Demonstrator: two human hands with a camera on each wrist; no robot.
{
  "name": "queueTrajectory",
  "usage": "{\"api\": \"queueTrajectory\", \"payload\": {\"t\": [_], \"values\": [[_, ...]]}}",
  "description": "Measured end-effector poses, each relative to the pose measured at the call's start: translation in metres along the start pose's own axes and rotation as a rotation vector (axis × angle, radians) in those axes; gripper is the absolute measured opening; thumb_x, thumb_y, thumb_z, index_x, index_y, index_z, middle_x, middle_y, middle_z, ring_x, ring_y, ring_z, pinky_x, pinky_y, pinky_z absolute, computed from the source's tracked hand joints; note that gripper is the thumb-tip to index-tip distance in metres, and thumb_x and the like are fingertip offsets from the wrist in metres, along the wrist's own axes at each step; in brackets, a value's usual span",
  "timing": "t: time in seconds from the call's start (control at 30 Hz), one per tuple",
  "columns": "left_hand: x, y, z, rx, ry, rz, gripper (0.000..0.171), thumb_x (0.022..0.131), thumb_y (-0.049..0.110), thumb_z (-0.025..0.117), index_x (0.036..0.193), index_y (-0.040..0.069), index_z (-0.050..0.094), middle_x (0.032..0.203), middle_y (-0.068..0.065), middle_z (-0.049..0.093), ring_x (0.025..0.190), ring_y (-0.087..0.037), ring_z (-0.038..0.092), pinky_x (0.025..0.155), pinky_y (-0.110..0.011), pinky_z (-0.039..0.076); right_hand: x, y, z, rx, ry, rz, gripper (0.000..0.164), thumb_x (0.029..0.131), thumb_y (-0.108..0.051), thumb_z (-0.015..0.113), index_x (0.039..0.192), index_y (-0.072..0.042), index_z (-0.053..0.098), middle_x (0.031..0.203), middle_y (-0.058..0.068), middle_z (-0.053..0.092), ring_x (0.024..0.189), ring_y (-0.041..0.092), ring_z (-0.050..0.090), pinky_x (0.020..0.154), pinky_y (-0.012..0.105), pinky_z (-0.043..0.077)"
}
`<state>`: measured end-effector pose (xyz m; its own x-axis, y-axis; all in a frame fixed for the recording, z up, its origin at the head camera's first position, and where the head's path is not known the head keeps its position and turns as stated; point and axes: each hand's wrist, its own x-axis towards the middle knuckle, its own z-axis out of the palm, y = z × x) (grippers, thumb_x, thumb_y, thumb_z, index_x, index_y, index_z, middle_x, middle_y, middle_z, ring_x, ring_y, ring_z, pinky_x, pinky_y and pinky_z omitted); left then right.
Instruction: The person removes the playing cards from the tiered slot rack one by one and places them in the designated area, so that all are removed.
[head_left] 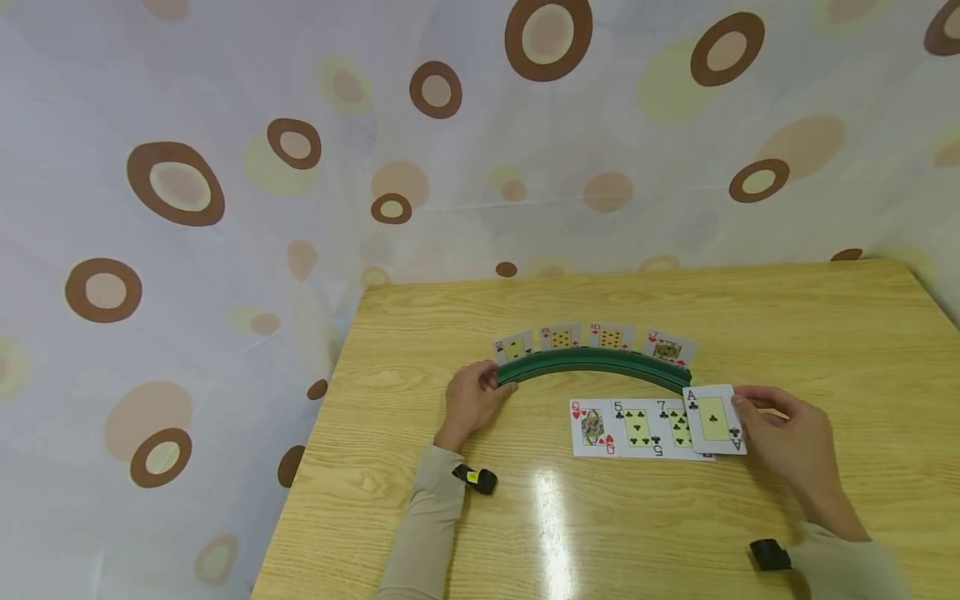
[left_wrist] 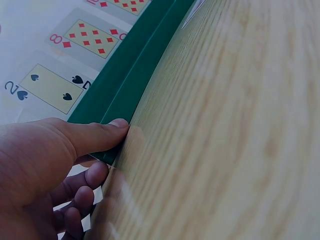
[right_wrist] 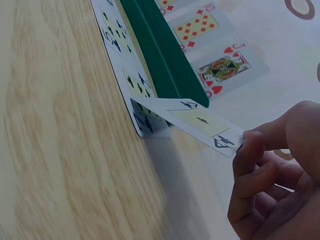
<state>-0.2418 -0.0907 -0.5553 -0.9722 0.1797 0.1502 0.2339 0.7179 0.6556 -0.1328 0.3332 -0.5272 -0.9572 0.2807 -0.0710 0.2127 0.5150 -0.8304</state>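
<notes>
A curved green card holder (head_left: 592,360) stands on the table, its left end pinched by my left hand (head_left: 472,402). The thumb lies along the holder's front face in the left wrist view, the other fingers curl by its end. Upright in the holder are a two of spades (left_wrist: 52,89), an eight of diamonds (head_left: 561,337), a ten of diamonds (head_left: 611,337) and a jack of hearts (right_wrist: 223,69). Between thumb and fingers, my right hand (head_left: 798,442) pinches the ace of clubs (head_left: 712,419) by its right edge. The ace tilts above the seven of clubs (head_left: 677,429), partly covering it.
Left of the seven lie a five of clubs (head_left: 636,429) and a queen of hearts (head_left: 591,429), face up in a row before the holder. The wooden table (head_left: 637,533) meets a patterned curtain-like sheet (head_left: 465,167) at the back and left. Each wrist wears a black strap.
</notes>
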Motion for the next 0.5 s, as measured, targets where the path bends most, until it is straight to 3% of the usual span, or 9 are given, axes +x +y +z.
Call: {"api": "queueTrajectory", "payload": {"t": [0.13, 0.23, 0.33, 0.5], "values": [[-0.001, 0.0, 0.0, -0.001, 0.002, 0.003, 0.028, 0.096, 0.026, 0.086, 0.111, 0.004, 0.079, 0.086, -0.007, 0.073, 0.075, -0.011, 0.059, 0.073, -0.028, 0.047, 0.002, 0.006, -0.006, -0.023, -0.013, 0.032, 0.048, 0.111, -0.037, 0.06, 0.139, 0.001, 0.07, 0.1, -0.022, 0.067, 0.079, -0.019, 0.061, 0.064, 0.016, 0.053], [-0.001, 0.0, 0.0, 0.0, 0.003, 0.0, 0.028, 0.096, 0.026, 0.087, 0.11, 0.004, 0.079, 0.086, -0.006, 0.073, 0.075, -0.011, 0.058, 0.074, -0.027, 0.046, 0.004, 0.01, -0.01, -0.051, -0.025, 0.048, 0.049, 0.111, -0.035, 0.059, 0.14, 0.003, 0.069, 0.113, 0.006, 0.077, 0.079, -0.021, 0.057, 0.065, 0.015, 0.052], [0.0, -0.001, 0.0, 0.001, 0.005, 0.001, 0.027, 0.096, 0.026, 0.087, 0.11, 0.005, 0.079, 0.085, -0.005, 0.072, 0.075, -0.01, 0.057, 0.073, -0.027, 0.044, 0.006, 0.014, -0.013, -0.079, -0.041, 0.076, 0.051, 0.112, -0.037, 0.058, 0.142, 0.003, 0.067, 0.133, 0.03, 0.071, 0.079, -0.022, 0.053, 0.065, 0.015, 0.051], [0.0, -0.002, 0.0, -0.001, 0.008, 0.009, 0.026, 0.096, 0.026, 0.087, 0.109, 0.005, 0.079, 0.084, -0.005, 0.072, 0.074, -0.01, 0.056, 0.072, -0.026, 0.043, 0.01, 0.017, -0.018, -0.111, -0.044, 0.108, 0.054, 0.112, -0.04, 0.057, 0.144, 0.003, 0.067, 0.14, 0.033, 0.067, 0.079, -0.021, 0.05, 0.065, 0.015, 0.048]]}}
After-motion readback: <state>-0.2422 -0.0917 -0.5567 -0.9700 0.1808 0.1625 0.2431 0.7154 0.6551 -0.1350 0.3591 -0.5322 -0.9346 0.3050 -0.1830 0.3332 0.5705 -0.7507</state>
